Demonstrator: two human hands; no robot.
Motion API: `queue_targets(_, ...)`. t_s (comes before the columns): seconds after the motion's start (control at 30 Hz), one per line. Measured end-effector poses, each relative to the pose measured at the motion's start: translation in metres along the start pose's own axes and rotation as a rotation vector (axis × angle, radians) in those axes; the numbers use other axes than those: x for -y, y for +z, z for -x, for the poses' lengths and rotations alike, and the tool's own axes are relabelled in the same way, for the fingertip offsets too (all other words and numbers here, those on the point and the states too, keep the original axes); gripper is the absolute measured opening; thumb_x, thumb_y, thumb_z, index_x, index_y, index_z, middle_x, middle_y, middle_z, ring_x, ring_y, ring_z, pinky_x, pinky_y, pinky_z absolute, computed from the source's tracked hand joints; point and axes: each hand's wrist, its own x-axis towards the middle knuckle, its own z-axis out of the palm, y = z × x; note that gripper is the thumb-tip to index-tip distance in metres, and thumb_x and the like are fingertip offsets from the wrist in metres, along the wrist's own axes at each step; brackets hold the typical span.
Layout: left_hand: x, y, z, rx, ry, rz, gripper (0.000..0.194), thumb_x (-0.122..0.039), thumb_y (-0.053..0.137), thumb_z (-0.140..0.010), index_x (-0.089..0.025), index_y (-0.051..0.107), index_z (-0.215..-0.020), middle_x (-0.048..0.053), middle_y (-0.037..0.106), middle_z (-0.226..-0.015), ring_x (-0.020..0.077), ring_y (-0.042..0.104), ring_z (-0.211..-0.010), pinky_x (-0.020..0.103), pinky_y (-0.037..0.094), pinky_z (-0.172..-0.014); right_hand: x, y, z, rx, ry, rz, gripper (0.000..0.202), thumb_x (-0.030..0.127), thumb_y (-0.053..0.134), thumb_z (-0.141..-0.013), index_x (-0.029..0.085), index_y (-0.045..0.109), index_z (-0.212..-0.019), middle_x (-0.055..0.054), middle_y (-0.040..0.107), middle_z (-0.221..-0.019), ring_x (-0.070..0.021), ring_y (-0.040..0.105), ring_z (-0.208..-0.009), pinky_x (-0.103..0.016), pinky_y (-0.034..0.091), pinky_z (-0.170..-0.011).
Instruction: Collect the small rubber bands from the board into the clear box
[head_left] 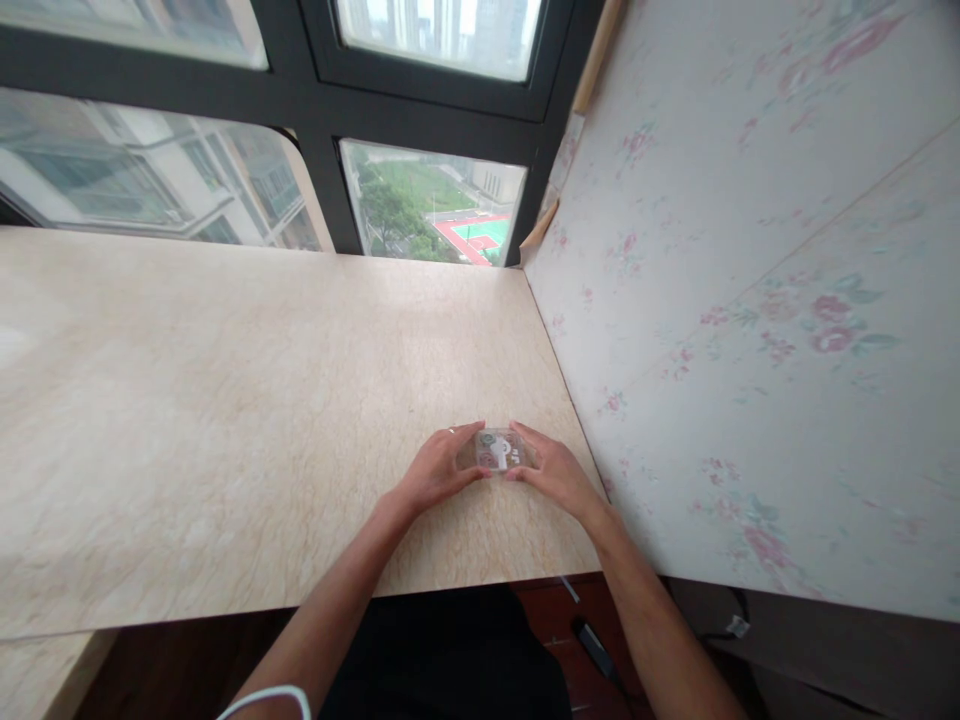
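Note:
A small clear box (500,451) with white, green and reddish markings rests on the marble-patterned ledge, near its right end. My left hand (444,466) holds the box's left side between thumb and fingers, with a ring on one finger. On the other side, my right hand (553,466) grips the right edge the same way. The thumbs are at the near edge and the fingertips at the far edge. What the box contains is too small to make out.
The pale ledge (187,400) stretches far to the left. A floral-papered wall (750,300) rises close on the right. Dark-framed windows (435,110) stand behind. Below the front edge are a black device (594,648) and a cable with a tag (738,627).

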Motion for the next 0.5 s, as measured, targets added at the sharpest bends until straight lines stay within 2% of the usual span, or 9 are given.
queue_targets(0.27,-0.001,0.006,0.004,-0.056,0.0,0.007,0.064,-0.046,0.066,-0.077,-0.023,0.044,-0.132,0.011,0.057,-0.128,0.0263,0.054,-0.115,0.044,0.042,-0.098,-0.004,0.008,0.005,-0.018,-0.001,0.005,0.074,0.028,0.071,-0.074,0.028,0.039,-0.141,-0.007,0.047,-0.14,-0.0243,0.045,-0.128,-0.045,0.035,-0.106)
queue_targets(0.43,-0.003,0.01,0.006,-0.065,-0.017,-0.007,0.063,-0.041,0.066,-0.077,-0.02,0.043,-0.132,0.012,0.055,-0.129,0.027,0.052,-0.118,0.044,0.042,-0.098,-0.008,0.015,0.014,-0.117,-0.008,0.008,0.073,0.033,0.068,-0.077,0.022,0.037,-0.142,-0.011,0.04,-0.145,-0.0229,0.037,-0.134,-0.044,0.028,-0.111)
queue_targets(0.5,-0.006,0.011,0.005,-0.084,-0.027,-0.004,0.061,-0.04,0.067,-0.076,-0.021,0.044,-0.13,0.011,0.057,-0.127,0.0272,0.053,-0.117,0.045,0.043,-0.098,-0.006,0.015,0.019,-0.15,0.014,0.004,0.073,0.037,0.068,-0.077,0.021,0.039,-0.142,-0.012,0.042,-0.143,-0.0246,0.038,-0.133,-0.045,0.03,-0.109)
